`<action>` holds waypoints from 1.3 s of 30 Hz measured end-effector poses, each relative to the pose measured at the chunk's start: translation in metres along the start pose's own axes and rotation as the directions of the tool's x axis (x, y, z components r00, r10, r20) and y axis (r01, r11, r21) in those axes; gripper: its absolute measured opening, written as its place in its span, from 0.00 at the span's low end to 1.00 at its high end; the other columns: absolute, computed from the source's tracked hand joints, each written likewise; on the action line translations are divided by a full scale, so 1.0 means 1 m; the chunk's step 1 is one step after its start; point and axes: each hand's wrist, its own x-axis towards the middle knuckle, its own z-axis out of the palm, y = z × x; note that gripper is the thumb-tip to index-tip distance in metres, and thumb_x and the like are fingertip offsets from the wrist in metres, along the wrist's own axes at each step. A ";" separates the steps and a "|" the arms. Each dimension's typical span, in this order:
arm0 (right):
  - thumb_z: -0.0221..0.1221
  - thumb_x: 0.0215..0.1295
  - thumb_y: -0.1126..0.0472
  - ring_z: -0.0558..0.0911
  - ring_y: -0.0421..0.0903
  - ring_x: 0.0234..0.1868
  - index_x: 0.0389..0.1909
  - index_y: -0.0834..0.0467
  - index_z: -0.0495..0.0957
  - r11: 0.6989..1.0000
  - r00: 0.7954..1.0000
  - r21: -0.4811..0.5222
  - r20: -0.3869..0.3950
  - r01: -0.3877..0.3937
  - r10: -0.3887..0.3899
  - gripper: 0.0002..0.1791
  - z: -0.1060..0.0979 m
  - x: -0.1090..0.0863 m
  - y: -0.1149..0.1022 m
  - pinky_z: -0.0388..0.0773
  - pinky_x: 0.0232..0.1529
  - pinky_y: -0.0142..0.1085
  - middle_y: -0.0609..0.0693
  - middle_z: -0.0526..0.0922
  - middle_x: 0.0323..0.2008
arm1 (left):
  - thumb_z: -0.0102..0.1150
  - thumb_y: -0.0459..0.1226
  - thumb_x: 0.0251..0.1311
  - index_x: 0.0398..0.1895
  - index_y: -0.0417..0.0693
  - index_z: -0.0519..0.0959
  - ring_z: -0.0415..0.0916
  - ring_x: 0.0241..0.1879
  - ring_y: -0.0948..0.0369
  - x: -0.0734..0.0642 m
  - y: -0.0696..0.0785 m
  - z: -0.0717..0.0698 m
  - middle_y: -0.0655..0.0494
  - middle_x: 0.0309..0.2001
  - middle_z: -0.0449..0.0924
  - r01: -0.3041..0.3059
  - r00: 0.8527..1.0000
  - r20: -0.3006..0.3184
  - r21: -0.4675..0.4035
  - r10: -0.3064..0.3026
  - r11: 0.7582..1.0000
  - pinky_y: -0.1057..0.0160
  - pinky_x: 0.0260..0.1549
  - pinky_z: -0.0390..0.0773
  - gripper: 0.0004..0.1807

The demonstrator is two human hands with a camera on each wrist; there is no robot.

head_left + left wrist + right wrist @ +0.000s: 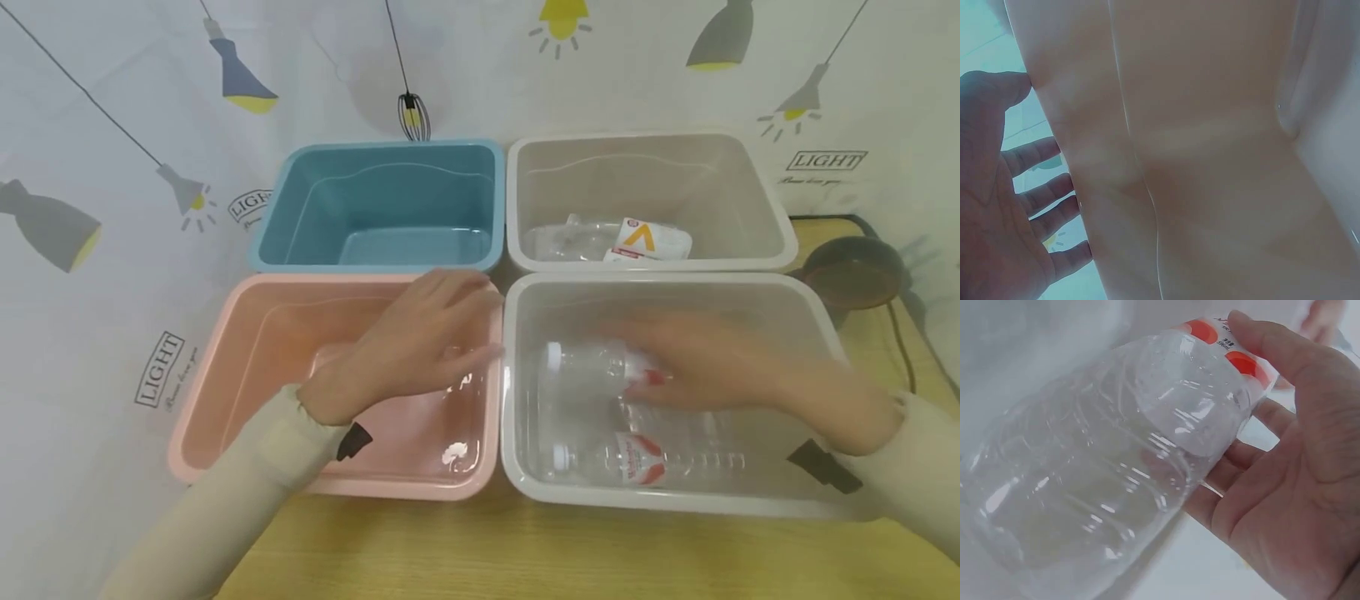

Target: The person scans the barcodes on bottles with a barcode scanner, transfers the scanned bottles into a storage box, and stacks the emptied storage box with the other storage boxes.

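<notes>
My right hand [705, 367], blurred, is inside the front right off-white bin [512, 400]. It grips a clear plastic bottle [1085, 469] near its red-and-white label, thumb on the label and fingers round the other side. A second clear bottle [641, 460] with a white cap and a similar label lies on its side along the bin's near wall. My left hand [412, 342] is over the front pink bin [187, 417], close to its right rim, holding nothing. Its thumb and fingers are spread in the left wrist view.
Behind the pink bin stands a blue bin [288, 167]. A beige bin [772, 208] at back right holds clear plastic packaging [573, 240] and a white pack [652, 239] with an orange mark. On the wooden table [465, 550], a dark round object [853, 271] sits at right.
</notes>
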 end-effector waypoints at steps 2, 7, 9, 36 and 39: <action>0.79 0.55 0.56 0.75 0.35 0.39 0.72 0.44 0.74 1.000 0.999 0.017 -0.043 0.011 -0.010 0.42 -0.012 -0.007 0.000 0.79 0.42 0.37 0.40 0.83 0.57 | 0.61 0.53 0.72 0.65 0.47 0.78 0.72 0.69 0.49 0.001 0.000 0.001 0.46 0.66 0.77 0.002 1.000 0.000 -0.003 -0.002 1.000 0.50 0.76 0.69 0.27; 0.80 0.53 0.52 0.71 0.31 0.32 0.75 0.37 0.71 0.994 0.988 -0.014 -0.113 -0.107 0.105 0.47 -0.041 -0.029 -0.004 0.74 0.33 0.32 0.35 0.81 0.48 | 0.60 0.54 0.72 0.66 0.49 0.77 0.70 0.70 0.50 0.001 0.001 0.003 0.47 0.67 0.75 0.022 0.999 0.025 -0.011 -0.022 1.000 0.51 0.76 0.69 0.28; 0.81 0.52 0.49 0.68 0.30 0.28 0.75 0.33 0.70 0.976 0.970 -0.027 -0.125 -0.216 0.211 0.49 -0.051 -0.040 -0.007 0.71 0.30 0.32 0.35 0.78 0.44 | 0.60 0.54 0.72 0.67 0.49 0.77 0.70 0.70 0.50 0.001 0.002 0.003 0.48 0.68 0.75 0.029 0.999 0.036 -0.010 -0.028 1.000 0.50 0.77 0.68 0.28; 0.65 0.57 0.80 0.78 0.25 0.54 0.78 0.51 0.65 0.763 0.540 0.603 -0.573 -0.232 0.617 0.48 -0.049 -0.119 0.078 0.71 0.52 0.12 0.28 0.79 0.55 | 0.60 0.55 0.72 0.67 0.52 0.77 0.69 0.72 0.49 0.001 0.001 -0.004 0.46 0.70 0.75 0.081 0.994 0.069 0.008 -0.081 0.997 0.48 0.77 0.68 0.27; 0.63 0.60 0.79 0.77 0.27 0.56 0.79 0.48 0.62 0.716 0.513 0.652 -0.538 -0.251 0.669 0.47 -0.041 -0.122 0.086 0.71 0.52 0.12 0.30 0.77 0.59 | 0.59 0.55 0.72 0.68 0.53 0.77 0.69 0.73 0.49 0.000 -0.001 -0.007 0.47 0.71 0.74 0.083 0.994 0.073 -0.002 -0.083 0.997 0.48 0.77 0.68 0.28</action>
